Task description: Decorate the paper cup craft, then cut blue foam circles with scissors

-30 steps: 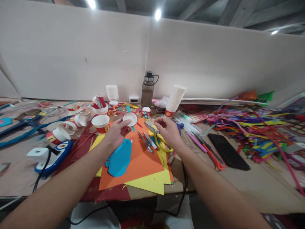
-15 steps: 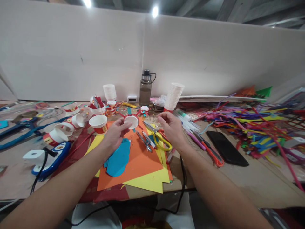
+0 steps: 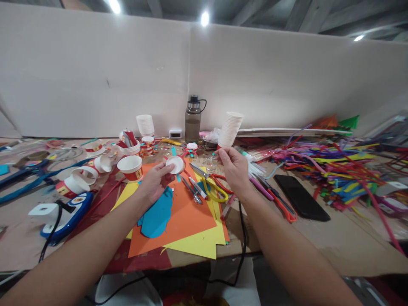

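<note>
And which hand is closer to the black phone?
The person's right hand. It's left of the black phone; the left hand is much farther left, holding the small white cup.

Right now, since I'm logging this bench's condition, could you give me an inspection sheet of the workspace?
Surface: brown cardboard, partly under orange paper sheet; small scraps scattered.
Job's things: small white paper disc-like piece with red and blue strips; yellow-handled metal scissors lie on the papers.
Clutter: multicoloured pile of craft strips at right; black rectangular phone lies flat.
Hands: left hand holds the white piece; right hand has fingertips pinched, contents too small to tell.
Cables: black cable hangs over the front edge.
Surroundings: white wall panel behind; people nearby: nothing seen.
</note>
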### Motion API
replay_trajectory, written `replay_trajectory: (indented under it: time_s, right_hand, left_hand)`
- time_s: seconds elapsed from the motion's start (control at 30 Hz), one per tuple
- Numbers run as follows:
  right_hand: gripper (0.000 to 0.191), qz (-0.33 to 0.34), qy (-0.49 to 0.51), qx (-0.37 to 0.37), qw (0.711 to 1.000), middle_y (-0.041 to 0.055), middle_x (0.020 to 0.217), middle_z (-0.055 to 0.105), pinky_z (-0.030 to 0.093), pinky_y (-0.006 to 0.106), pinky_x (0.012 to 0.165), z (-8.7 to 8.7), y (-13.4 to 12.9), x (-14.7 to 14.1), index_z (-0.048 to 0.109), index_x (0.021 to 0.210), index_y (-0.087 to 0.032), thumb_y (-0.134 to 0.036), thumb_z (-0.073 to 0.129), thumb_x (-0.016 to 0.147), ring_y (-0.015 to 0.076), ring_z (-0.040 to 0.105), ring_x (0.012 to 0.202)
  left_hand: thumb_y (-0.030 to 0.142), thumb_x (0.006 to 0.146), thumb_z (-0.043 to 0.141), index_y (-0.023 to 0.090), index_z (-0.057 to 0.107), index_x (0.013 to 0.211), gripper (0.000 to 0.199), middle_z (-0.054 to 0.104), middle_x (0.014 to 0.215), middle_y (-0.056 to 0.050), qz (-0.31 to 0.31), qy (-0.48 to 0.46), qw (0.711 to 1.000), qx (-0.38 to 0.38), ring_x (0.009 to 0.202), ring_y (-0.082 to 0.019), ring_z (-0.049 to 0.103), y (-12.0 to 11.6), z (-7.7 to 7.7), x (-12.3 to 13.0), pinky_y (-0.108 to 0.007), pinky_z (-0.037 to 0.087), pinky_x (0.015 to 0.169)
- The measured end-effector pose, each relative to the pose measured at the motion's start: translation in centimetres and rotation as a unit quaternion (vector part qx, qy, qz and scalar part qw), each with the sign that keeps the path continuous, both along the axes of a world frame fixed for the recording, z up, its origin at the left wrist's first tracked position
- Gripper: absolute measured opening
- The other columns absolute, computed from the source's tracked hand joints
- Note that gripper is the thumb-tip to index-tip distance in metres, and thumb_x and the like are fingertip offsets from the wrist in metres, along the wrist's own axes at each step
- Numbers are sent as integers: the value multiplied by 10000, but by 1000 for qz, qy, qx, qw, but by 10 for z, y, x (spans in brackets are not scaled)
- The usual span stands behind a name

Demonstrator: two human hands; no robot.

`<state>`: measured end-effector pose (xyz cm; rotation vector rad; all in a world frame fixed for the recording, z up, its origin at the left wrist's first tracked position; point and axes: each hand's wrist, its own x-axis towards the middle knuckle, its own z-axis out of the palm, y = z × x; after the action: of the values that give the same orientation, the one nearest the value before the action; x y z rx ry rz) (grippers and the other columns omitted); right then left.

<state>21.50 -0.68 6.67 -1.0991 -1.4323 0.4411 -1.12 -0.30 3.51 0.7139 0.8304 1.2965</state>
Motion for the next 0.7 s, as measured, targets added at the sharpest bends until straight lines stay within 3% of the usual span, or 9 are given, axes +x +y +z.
replay_trajectory:
  time_s: [0.23,0.43,0.57,0.7]
  right_hand:
    - [294,-29,23,9,999,9,726,599,417,252,648,2,3,8,638,828,-170,-428,511,889,122,521,675]
    - [267,-12,7,-13,1000,6,713,602,415,253,641,-3,7,6,639,828,-170,-402,515,879,123,524,664]
    - [191,49,-94,-65,992,11,755,641,422,255,655,-13,7,-2,645,855,-167,-326,539,846,132,558,696]
    - [150,96,-239,-118,959,18,777,667,394,248,627,-26,2,-15,661,870,-172,-270,553,833,131,562,685]
  left_hand:
    - [238,606,809,126,675,880,325,677,890,-39,7,57,997,58,684,-74,578,-1,-2,2,-168,453,574]
    - [217,603,796,136,667,857,296,661,800,-11,25,28,999,24,600,-62,548,-1,2,1,-176,446,539]
    - [187,613,777,144,667,850,264,668,769,-12,52,3,999,-6,592,-74,560,3,2,-3,-180,460,517]
    - [192,620,776,137,673,853,260,671,771,-16,44,-2,999,9,583,-74,556,6,-2,-4,-179,459,496]
